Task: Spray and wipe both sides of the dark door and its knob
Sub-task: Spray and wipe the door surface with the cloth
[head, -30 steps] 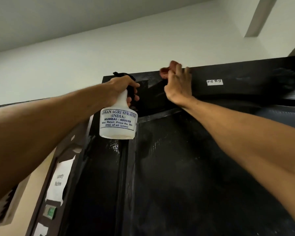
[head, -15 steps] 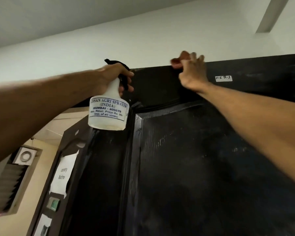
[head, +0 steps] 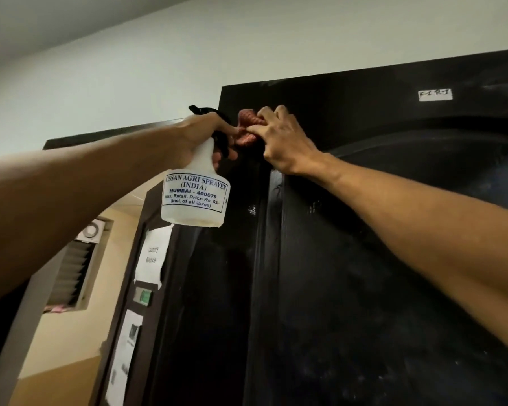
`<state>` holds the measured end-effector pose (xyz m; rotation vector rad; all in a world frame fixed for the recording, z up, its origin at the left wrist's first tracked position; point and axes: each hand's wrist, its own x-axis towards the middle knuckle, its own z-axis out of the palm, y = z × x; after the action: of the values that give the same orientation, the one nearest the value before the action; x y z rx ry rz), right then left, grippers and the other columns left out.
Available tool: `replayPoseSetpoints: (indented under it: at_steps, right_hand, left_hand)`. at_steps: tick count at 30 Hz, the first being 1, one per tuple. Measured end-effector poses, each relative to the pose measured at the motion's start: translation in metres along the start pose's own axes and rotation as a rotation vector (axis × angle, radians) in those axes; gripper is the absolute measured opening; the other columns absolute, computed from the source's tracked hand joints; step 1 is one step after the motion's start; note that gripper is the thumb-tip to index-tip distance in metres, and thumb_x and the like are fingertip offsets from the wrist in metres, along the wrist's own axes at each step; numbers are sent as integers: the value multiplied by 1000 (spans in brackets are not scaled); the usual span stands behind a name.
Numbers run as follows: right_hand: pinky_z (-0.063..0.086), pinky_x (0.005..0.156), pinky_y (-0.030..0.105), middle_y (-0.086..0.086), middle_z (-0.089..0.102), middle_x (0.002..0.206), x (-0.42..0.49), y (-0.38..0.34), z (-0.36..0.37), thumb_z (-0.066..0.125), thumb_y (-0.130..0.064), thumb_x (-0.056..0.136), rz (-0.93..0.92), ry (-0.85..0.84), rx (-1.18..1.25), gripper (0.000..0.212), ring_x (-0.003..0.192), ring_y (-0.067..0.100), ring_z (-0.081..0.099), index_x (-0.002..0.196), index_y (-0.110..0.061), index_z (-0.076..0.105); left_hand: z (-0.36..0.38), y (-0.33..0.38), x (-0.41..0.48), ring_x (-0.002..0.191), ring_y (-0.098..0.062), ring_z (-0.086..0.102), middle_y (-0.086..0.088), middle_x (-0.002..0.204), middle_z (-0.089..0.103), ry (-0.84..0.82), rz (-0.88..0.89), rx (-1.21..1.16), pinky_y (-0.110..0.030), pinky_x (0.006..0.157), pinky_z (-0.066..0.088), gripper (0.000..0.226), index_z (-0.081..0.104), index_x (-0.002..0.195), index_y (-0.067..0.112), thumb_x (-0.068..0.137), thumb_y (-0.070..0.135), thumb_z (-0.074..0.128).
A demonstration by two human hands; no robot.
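Note:
The dark door (head: 364,273) fills the right and lower middle of the head view, seen from below, its surface streaked and wet. My right hand (head: 282,142) grips a reddish cloth (head: 247,127) and presses it against the door's upper left corner. My left hand (head: 200,139) grips the neck of a white spray bottle (head: 195,197) with a black trigger head, held just left of the cloth, almost touching the right hand. The knob is out of view.
A small white label (head: 435,94) is stuck near the door's top right. To the left, a dark frame (head: 135,288) carries white paper notices (head: 153,256) and a green switch (head: 145,296). A louvred vent (head: 71,276) sits on the beige wall further left.
My right hand has slid the cloth leftward along the door's top to the upper left corner, beside the bottle. The camera view has shifted, showing more of the left wall.

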<state>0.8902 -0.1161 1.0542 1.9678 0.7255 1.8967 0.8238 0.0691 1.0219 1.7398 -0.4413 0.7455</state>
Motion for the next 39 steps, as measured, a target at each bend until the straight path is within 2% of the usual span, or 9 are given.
replayPoseSetpoints:
  at_steps: [3,9,14,18,22,27,34,37,39]
  right_hand:
    - [38,104,44,14,39,145,-6,1,3,52,-6,89,141,50,-16,53,123,38,38,142,-12,56]
    - [38,102,44,13,40,146,-48,-69,15,60,-12,90,-325,-142,30,59,123,33,38,148,-15,50]
    - [40,103,46,14,40,145,-22,-62,11,53,-8,91,-5,-66,43,52,121,36,39,142,-13,55]
    - [40,98,45,13,43,144,-74,-120,28,57,-11,88,-311,-116,115,50,116,33,40,138,-15,57]
    - [46,93,44,14,51,137,-111,-144,26,54,-12,87,-550,-231,83,47,111,31,45,133,-15,62]
    - [45,94,50,15,44,143,-96,-129,19,56,-4,86,-132,-117,87,52,115,35,42,138,-8,56]
    - [44,93,39,12,49,144,-240,-218,37,43,-17,85,-720,-357,147,47,115,31,48,128,-15,62]
    - [47,88,41,13,51,141,-223,-189,26,44,-11,81,-594,-261,149,48,110,31,48,125,-13,63]
    - [49,85,45,13,52,136,-190,-139,12,52,-2,77,-349,-153,134,50,106,34,49,126,-9,63]
  left_hand:
    - [-22,-13,-12,35,-10,47,-13,86,74,18,-29,2,-17,40,45,27,61,77,12,98,28,67]
    - [-49,-46,-43,43,-14,49,-10,76,76,35,-109,43,-21,45,48,20,65,85,11,97,28,69]
    - [-56,-59,-60,37,-12,45,-9,71,68,42,-124,32,-18,40,43,28,62,73,11,99,22,64]
    - [-64,-72,-75,36,-11,48,-5,61,66,32,-133,63,-20,41,45,25,64,76,12,95,27,71]
    - [-68,-90,-89,39,-11,50,-7,76,76,-32,-178,80,-21,44,46,25,68,82,12,95,33,72]
    - [-72,-113,-104,40,-13,50,-13,88,77,-31,-190,34,-26,46,49,22,70,90,10,94,31,73]
    - [-66,-145,-138,38,-17,47,-17,94,79,-31,-234,-29,-25,43,48,21,69,87,9,94,28,74]
    - [-52,-138,-141,38,-18,46,-17,90,78,-52,-223,-39,-25,40,47,23,70,88,6,95,27,73]
    - [-39,-119,-130,38,-18,46,-17,86,77,-61,-176,-68,-24,40,45,22,69,85,6,95,26,72]
